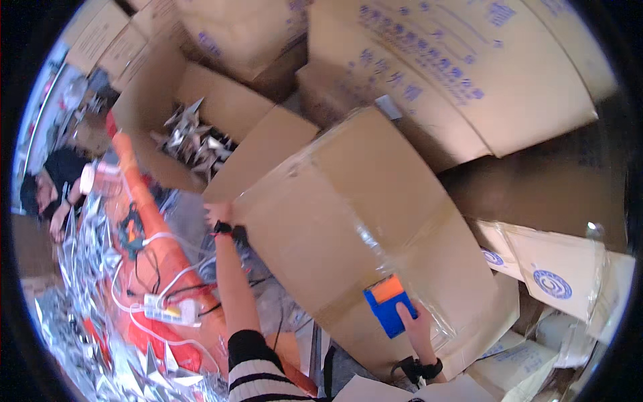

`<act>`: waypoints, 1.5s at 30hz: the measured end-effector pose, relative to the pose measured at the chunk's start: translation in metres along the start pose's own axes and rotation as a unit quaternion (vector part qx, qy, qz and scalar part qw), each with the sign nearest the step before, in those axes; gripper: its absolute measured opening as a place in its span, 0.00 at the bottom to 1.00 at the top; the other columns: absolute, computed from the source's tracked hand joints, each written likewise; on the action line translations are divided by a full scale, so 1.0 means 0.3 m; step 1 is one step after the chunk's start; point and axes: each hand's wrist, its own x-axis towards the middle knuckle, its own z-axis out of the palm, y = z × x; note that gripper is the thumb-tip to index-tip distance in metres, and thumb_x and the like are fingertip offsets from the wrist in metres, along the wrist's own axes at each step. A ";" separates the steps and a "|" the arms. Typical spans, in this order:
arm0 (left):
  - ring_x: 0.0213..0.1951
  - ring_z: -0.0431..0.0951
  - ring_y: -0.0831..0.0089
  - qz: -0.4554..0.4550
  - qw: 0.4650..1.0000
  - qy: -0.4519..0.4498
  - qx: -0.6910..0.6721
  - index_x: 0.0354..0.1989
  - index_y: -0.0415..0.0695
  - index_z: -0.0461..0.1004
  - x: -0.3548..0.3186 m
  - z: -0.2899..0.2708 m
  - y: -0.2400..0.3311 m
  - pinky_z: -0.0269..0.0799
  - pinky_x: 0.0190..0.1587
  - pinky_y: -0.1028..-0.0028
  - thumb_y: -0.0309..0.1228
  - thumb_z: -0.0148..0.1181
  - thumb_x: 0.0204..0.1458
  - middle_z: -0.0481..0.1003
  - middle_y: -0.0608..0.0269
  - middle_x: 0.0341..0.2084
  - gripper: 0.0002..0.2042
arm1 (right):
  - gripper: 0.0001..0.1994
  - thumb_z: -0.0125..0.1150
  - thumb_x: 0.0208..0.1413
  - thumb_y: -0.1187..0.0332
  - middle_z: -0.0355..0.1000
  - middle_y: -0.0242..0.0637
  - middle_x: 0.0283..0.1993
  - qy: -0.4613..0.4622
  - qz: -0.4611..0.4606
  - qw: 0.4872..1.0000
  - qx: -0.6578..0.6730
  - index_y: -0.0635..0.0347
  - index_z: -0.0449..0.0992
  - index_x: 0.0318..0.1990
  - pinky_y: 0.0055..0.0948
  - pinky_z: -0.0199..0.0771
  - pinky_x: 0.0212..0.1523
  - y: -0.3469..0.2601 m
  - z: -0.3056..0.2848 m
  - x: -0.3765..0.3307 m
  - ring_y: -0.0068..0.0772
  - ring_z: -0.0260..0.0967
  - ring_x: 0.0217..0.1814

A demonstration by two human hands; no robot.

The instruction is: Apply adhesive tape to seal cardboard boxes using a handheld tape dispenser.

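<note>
A big closed cardboard box (315,248) stands in front of me, tilted in the view, with shiny clear tape along its top seam. My right hand (416,327) is closed on a flat blue and orange block-shaped tool (386,315), over the taped seam near the box's near end. The thumb lies on its blue side; its exact kind is unclear. At the box's far left corner is my left hand (220,213), touching the edge with fingers stretched out and holding nothing.
An open carton (261,141) with silver star-like pieces (197,141) stands behind. Large printed cartons (429,74) rise at the back right. To the left are orange sheeting (151,208), a white power strip (171,310) with cables, silver pieces (100,268) and another person (63,177).
</note>
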 end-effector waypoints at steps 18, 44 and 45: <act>0.43 0.67 0.61 0.587 0.806 0.035 -0.071 0.46 0.43 0.63 -0.790 -0.036 0.735 0.61 0.41 0.53 0.43 0.41 0.49 0.68 0.58 0.40 0.20 | 0.15 0.61 0.42 0.59 0.68 0.35 0.16 0.028 0.100 0.986 -0.127 0.66 0.73 0.27 0.22 0.62 0.19 0.155 -0.182 -0.139 0.20 0.62 0.17; 0.51 0.61 0.53 0.537 0.783 -0.307 0.061 0.50 0.38 0.58 -0.549 -0.151 0.683 0.57 0.51 0.62 0.48 0.44 0.48 0.59 0.48 0.50 0.28 | 0.14 0.60 0.42 0.62 0.69 0.38 0.17 0.098 0.100 0.987 -0.073 0.68 0.72 0.28 0.23 0.64 0.21 0.034 -0.246 -0.068 0.21 0.64 0.19; 0.50 0.61 0.52 0.617 0.754 -0.217 0.070 0.49 0.38 0.59 -0.361 -0.109 0.534 0.58 0.50 0.61 0.47 0.42 0.49 0.60 0.47 0.49 0.26 | 0.14 0.60 0.42 0.62 0.68 0.38 0.16 0.085 0.086 0.990 -0.079 0.68 0.72 0.28 0.22 0.63 0.20 0.029 -0.249 -0.072 0.20 0.63 0.18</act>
